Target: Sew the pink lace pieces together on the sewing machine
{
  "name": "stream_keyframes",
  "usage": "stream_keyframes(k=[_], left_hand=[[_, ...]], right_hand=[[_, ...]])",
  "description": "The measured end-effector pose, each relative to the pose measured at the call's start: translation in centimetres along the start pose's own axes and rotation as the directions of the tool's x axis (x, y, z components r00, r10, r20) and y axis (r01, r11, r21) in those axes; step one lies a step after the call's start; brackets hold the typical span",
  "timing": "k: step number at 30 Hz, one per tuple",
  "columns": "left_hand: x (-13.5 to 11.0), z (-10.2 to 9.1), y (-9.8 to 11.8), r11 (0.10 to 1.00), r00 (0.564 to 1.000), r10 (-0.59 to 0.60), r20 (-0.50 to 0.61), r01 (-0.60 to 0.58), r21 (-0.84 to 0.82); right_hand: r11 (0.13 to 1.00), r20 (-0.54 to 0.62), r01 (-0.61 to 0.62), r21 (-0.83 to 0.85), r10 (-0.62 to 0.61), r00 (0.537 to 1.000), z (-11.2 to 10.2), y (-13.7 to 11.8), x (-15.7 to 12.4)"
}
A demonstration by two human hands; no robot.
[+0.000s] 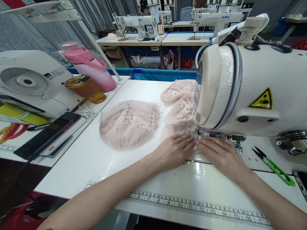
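My left hand [176, 150] lies palm down at the left of the sewing machine's [244, 89] needle area, its outstretched fingers pressing on pale pink lace fabric [179, 118]. From the other side, my right hand [220, 156] rests with straightened fingers beside the presser foot, its fingertips close to the left hand's. A small strip of lace shows between both hands under the needle; the machine head partly hides the rest. A separate rounded lace piece [129, 124] with dark thread lines lies flat to the left on the white table [96, 166].
Green thread snips [274, 166] lie right of my right hand. A printed ruler [192, 204] runs along the front edge. At left are a pink bottle [93, 67], an amber cup [85, 88], a black-and-white device [50, 137] and red-handled scissors [16, 130]. Other sewing machines [136, 25] stand behind.
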State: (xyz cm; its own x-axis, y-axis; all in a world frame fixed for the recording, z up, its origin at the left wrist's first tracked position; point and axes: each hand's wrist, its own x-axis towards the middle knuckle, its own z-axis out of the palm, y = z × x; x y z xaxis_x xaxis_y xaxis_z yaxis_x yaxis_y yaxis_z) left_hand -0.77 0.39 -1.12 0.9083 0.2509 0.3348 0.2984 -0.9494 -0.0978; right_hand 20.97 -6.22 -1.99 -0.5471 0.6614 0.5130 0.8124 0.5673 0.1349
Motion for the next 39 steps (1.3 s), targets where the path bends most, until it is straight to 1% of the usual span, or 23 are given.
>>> stream_keyframes(k=[3, 6, 8, 11, 13, 15, 18, 22, 27, 29, 33, 36, 39], left_hand=[[0.0, -0.1, -0.3, 1.0, 0.999, -0.007, 0.032, 0.007, -0.016], [0.0, -0.2, -0.4, 1.0, 0.999, -0.01, 0.041, 0.011, -0.028], [0.0, -0.3, -0.5, 0.999, 1.0, -0.017, 0.007, 0.017, -0.047], [0.0, -0.6, -0.8, 0.997, 0.997, -0.028, -0.076, 0.023, -0.07], [0.0, -0.9, -1.1, 0.999, 0.991, 0.004, -0.137, -0.01, -0.044], [0.0, -1.1, -1.3, 0.997, 0.983, 0.079, -0.167, -0.079, 0.005], [0.0, -1.4, -1.4, 0.986, 0.974, 0.164, -0.156, -0.155, 0.066], [0.1, -1.8, -1.2, 0.975, 0.967, 0.21, -0.147, -0.196, 0.106], [0.1, -2.3, -1.2, 0.954, 0.936, 0.288, -0.201, -0.262, 0.148], [0.1, -2.3, -1.0, 0.949, 0.932, 0.299, -0.203, -0.269, 0.163], [0.0, -1.9, -0.9, 0.961, 0.95, 0.252, -0.185, -0.224, 0.16], [-0.1, -1.7, -0.9, 0.965, 0.952, 0.245, -0.184, -0.222, 0.137], [-0.3, -1.9, -0.9, 0.958, 0.944, 0.28, -0.174, -0.263, 0.114]], right_hand=[[0.998, 0.012, 0.048, 0.03, -0.048, 0.999, 0.2, 0.1, 0.0], [0.998, -0.003, 0.031, 0.046, -0.031, 1.0, 0.4, 0.0, 0.0], [0.998, -0.017, 0.027, 0.058, -0.026, 1.0, 0.3, -0.1, 0.2], [0.994, -0.034, 0.024, 0.106, -0.021, 0.999, -0.2, -0.5, 0.6], [0.987, -0.032, 0.017, 0.159, -0.012, 0.999, -0.6, -0.8, 0.8], [0.976, -0.039, 0.023, 0.217, -0.015, 0.999, -0.9, -1.1, 1.0], [0.964, -0.086, 0.048, 0.261, -0.027, 0.996, -1.1, -1.5, 1.3], [0.967, -0.093, 0.036, 0.254, -0.012, 0.996, -1.1, -2.0, 1.6], [0.962, -0.121, 0.063, 0.265, -0.032, 0.992, -1.3, -2.1, 1.6], [0.96, -0.149, 0.069, 0.27, -0.029, 0.988, -1.5, -2.0, 1.4], [0.948, -0.2, 0.086, 0.306, -0.024, 0.98, -1.7, -1.9, 1.3], [0.942, -0.2, 0.089, 0.325, -0.023, 0.979, -1.8, -1.8, 1.2], [0.94, -0.18, 0.067, 0.333, -0.007, 0.984, -1.6, -1.8, 1.2]])
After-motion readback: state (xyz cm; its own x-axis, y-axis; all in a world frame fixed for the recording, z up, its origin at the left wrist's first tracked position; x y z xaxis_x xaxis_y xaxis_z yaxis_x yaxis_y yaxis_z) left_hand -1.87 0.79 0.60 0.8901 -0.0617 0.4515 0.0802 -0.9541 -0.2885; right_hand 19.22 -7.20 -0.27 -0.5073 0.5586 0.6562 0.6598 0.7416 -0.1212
